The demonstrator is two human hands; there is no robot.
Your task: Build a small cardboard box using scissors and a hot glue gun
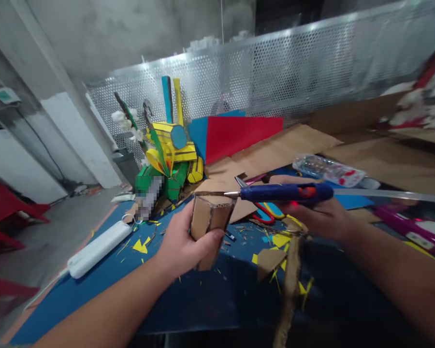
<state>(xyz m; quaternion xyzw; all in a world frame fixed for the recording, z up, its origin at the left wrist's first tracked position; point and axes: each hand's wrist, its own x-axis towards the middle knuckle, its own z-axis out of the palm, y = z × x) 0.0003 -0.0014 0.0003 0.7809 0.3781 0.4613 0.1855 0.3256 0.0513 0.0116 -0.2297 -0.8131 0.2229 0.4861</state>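
Over the blue table, left hand closes round cardboard tube, right hand round glue gun; nozzle should track rim evenly.

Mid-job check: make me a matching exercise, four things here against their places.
1. Glue gun
2. Cardboard prism
3. White power strip
4. Red sheet

A. Overlapping a blue sheet
B. In the left hand
C. In the right hand
D. On the left part of the blue table

Pairs: 1-C, 2-B, 3-D, 4-A
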